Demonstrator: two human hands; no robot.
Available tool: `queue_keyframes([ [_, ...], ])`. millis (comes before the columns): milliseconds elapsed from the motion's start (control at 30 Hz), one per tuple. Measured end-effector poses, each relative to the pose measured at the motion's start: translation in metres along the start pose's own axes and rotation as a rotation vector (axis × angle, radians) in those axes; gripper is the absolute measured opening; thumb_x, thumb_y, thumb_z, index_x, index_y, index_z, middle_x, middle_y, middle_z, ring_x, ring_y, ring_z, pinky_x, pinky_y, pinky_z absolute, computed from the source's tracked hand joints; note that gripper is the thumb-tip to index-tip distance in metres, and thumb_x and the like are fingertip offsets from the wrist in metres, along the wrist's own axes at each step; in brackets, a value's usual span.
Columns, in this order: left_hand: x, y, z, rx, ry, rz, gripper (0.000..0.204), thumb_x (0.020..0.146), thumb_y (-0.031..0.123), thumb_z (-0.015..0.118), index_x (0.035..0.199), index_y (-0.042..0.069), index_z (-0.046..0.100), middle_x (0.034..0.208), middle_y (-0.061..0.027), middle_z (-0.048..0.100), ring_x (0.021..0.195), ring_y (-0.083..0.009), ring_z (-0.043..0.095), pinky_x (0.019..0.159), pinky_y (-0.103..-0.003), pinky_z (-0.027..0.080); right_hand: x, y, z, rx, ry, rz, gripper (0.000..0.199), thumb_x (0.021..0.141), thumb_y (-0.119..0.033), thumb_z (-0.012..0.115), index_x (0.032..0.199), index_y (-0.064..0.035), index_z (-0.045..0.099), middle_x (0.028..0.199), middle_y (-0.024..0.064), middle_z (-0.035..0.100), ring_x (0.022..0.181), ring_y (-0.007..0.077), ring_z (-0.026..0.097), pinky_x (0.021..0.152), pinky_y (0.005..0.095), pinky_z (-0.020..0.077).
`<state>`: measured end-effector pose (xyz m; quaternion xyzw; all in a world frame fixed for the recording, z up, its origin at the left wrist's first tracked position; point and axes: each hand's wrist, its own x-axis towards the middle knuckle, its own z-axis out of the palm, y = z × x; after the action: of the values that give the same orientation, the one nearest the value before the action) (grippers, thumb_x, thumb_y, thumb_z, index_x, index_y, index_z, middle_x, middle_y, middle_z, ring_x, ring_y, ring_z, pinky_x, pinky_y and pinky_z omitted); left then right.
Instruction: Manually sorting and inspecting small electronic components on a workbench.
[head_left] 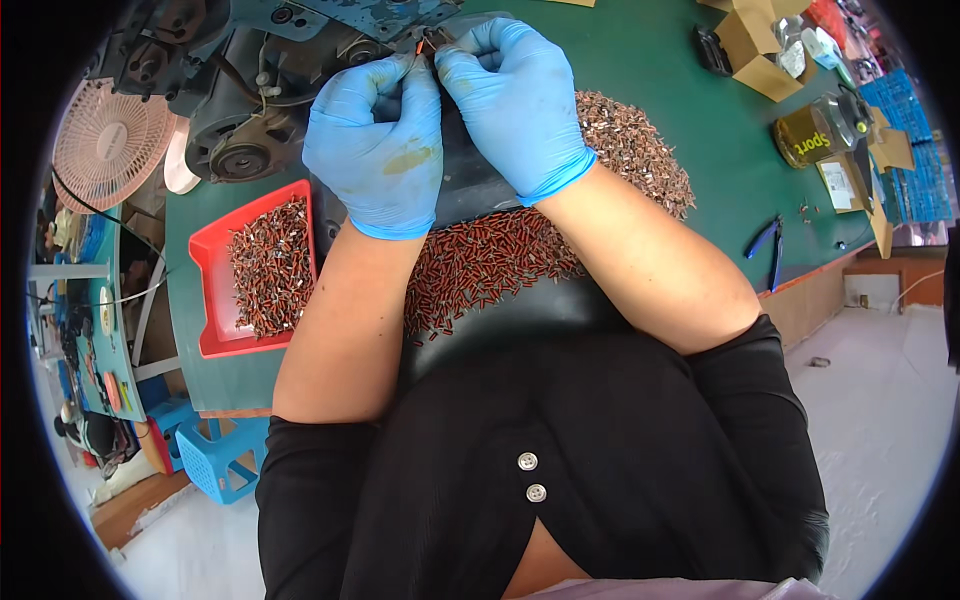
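A green tabletop [700, 130] fills the upper part of the view, its wooden front edge curving down at the right. Both hands wear blue gloves. The left hand [378, 150] and right hand [515, 105] meet at the far edge, fingertips closed together, pinching a small red-tipped component [420, 45] against a dark grey machine [240, 90]. Beneath the forearms a heap of small brown parts [560, 215] spreads over the tabletop and a black mat. A red tray [215, 300] at the left holds more of them. Blue-handled pliers [765, 240] lie at the right, near a jar [815, 130] and cardboard boxes [750, 45]. A pink fan [105, 145] and a blue stool [225, 455] stand on the pale floor side.
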<state>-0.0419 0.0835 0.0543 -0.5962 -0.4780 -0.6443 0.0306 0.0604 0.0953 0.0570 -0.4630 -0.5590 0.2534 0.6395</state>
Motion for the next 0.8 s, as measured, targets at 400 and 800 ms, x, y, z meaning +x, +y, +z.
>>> queue_keyframes([
  [400,-0.001,0.007,-0.001,0.132,-0.031,0.094,0.006,0.072,0.006,0.072,0.077,0.005,0.068,0.068,-0.0060,0.062,0.052,-0.0145,0.059,0.051,-0.026,0.046,-0.002,-0.003,0.001,-0.041,0.048,-0.009,0.017,0.073,-0.015,0.070,0.075,0.0006,0.064,0.064,0.0147,0.064,0.059,0.0267,0.065,0.059,0.0347,0.0529],
  [800,0.008,0.001,0.006,0.174,-0.026,0.148,0.007,0.071,0.007,0.072,0.076,0.005,0.068,0.068,-0.0065,0.063,0.053,-0.0167,0.060,0.051,-0.027,0.047,0.003,-0.002,-0.001,0.022,0.024,0.023,0.015,0.075,-0.014,0.070,0.077,-0.0001,0.065,0.064,0.0129,0.064,0.058,0.0221,0.064,0.058,0.0325,0.0524],
])
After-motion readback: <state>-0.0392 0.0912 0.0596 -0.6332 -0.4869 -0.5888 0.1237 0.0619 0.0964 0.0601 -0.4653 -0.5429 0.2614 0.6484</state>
